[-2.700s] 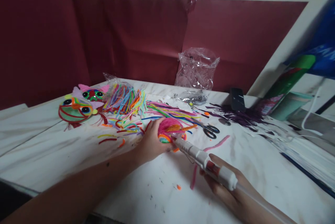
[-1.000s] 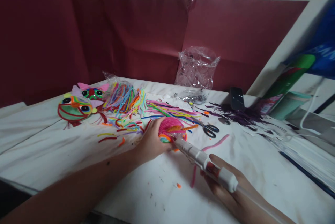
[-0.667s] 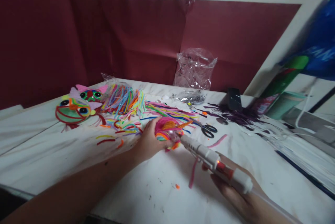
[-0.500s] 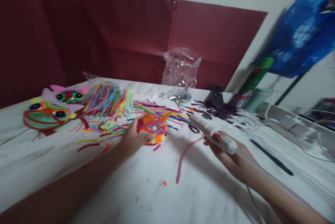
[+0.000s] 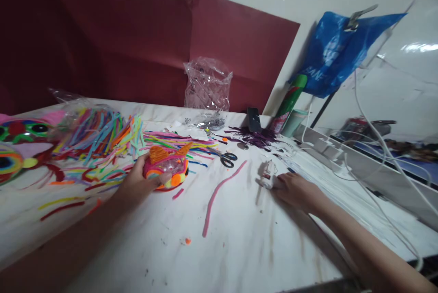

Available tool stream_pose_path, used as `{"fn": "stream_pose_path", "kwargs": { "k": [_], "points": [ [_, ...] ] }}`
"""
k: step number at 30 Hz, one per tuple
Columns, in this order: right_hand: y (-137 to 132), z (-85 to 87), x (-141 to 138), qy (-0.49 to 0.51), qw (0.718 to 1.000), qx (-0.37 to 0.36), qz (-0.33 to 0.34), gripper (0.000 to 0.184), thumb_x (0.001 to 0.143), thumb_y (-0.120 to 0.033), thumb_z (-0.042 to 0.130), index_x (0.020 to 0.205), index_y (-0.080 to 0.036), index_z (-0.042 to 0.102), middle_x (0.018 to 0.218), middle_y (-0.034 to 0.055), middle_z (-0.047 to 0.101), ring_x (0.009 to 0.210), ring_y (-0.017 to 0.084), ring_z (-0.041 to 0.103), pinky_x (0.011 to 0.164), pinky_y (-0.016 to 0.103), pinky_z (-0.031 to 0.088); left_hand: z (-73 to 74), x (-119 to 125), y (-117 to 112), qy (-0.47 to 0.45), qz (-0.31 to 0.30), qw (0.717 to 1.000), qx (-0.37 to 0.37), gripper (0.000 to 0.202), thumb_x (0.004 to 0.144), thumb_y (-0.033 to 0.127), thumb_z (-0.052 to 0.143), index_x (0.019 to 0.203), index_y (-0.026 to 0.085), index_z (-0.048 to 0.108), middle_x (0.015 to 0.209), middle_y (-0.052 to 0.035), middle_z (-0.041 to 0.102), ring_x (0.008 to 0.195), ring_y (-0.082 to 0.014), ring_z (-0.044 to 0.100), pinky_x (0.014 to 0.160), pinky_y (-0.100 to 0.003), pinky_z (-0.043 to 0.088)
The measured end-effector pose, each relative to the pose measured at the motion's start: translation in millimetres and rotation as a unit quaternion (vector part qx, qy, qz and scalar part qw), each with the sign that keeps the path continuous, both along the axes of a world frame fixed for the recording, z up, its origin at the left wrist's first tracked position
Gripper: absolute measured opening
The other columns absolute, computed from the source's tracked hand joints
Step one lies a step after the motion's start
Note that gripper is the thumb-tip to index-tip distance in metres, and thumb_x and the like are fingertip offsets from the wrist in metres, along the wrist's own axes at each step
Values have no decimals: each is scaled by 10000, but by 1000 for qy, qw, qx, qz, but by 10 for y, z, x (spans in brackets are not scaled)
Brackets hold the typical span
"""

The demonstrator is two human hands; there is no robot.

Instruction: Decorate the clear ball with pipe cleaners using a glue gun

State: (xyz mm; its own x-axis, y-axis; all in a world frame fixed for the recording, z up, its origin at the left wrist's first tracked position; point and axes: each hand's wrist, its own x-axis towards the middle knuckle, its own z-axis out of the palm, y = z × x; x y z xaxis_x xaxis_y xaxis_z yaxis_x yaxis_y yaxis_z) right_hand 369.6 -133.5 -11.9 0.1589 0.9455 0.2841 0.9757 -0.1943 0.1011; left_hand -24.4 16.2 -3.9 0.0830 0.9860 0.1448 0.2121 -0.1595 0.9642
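Observation:
My left hand is closed around a small pipe-cleaner animal figure, its thumb across the front. The figure has a clear middle, a pink rim, orange ears and orange round pieces. On the right, my right hand is low at the table, fingers curled against a white corded glue gun; part of its handle is hidden. Between the hands lies a pink pipe cleaner. Black-handled scissors lie just beyond it. A short pink piece is beside the figure.
Many coloured pipe cleaners lie at the left by two animal faces. Behind are a clear plastic bag, a black phone and purple shreds. White cables and a blue bag are at the right.
My right hand has brought the glue gun down from the air to the tabletop. My left hand still holds the animal figure. The view has turned to the right.

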Motion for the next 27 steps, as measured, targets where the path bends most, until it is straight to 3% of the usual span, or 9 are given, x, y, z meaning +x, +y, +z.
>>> {"fn": "stream_pose_path", "kwargs": {
  "k": [3, 6, 9, 11, 15, 19, 23, 27],
  "points": [
    [-5, 158, -242, 7, 992, 61, 108, 123, 845, -206, 559, 894, -179, 669, 877, 128, 708, 843, 279, 647, 689, 373, 502, 3, 12, -6, 7, -16, 1000, -16, 745, 561, 361, 797, 1240, 237, 519, 1174, -59, 674, 1076, -288, 634, 938, -412, 502],
    [116, 236, -750, 86, 941, 52, 323, 237, 924, -135, 427, 959, -165, 659, 928, 120, 694, 884, 214, 631, 754, 337, 526, 19, 12, -25, 13, -27, 999, -17, 743, 564, 336, 801, 1240, 231, 510, 1183, -57, 670, 1069, -277, 636, 924, -386, 510],
    [331, 141, -1266, 114, 879, -22, 463, 250, 952, -165, 450, 1135, -180, 619, 1122, 120, 667, 1056, 202, 590, 899, 344, 497, 42, -3, -45, -4, -39, 999, -26, 740, 576, 359, 794, 1240, 220, 497, 1222, -74, 646, 1067, -268, 637, 898, -374, 521],
    [466, 31, -1479, 109, 856, -39, 504, 209, 947, -157, 461, 1062, -178, 634, 1115, 119, 665, 1065, 206, 582, 921, 360, 479, 50, -19, -56, -5, -51, 998, -24, 750, 568, 371, 793, 1235, 211, 491, 1234, -83, 633, 1085, -273, 626, 921, -387, 507],
    [597, -40, -1634, 162, 847, 15, 506, 168, 934, -125, 434, 889, -190, 582, 870, 82, 661, 851, 178, 614, 784, 308, 502, 12, -26, -87, 6, -45, 999, 14, 767, 563, 333, 785, 1245, 172, 472, 1205, -116, 617, 1131, -300, 587, 998, -436, 443],
    [603, 143, -1813, 271, 856, 120, 423, 127, 916, -144, 422, 855, -206, 515, 752, 37, 616, 671, 146, 597, 613, 240, 485, -111, 13, -132, 64, -26, 993, 97, 836, 536, 320, 819, 1284, 204, 462, 1268, -133, 538, 1203, -324, 517, 1022, -472, 407],
    [654, 282, -2091, 321, 876, 107, 343, 131, 899, -198, 443, 786, -209, 509, 703, 24, 619, 617, 150, 585, 578, 253, 475, -218, 38, -171, 112, -3, 980, 162, 822, 558, 327, 819, 1294, 251, 461, 1258, -109, 508, 1218, -322, 492, 1016, -476, 408],
    [732, 256, -2199, 341, 879, 97, 318, 119, 867, -200, 461, 754, -211, 497, 714, 42, 641, 640, 172, 603, 581, 276, 481, -247, 42, -185, 142, 15, 974, 175, 819, 581, 371, 810, 1303, 250, 443, 1252, -107, 491, 1218, -318, 482, 1006, -472, 419]
  ]
}}
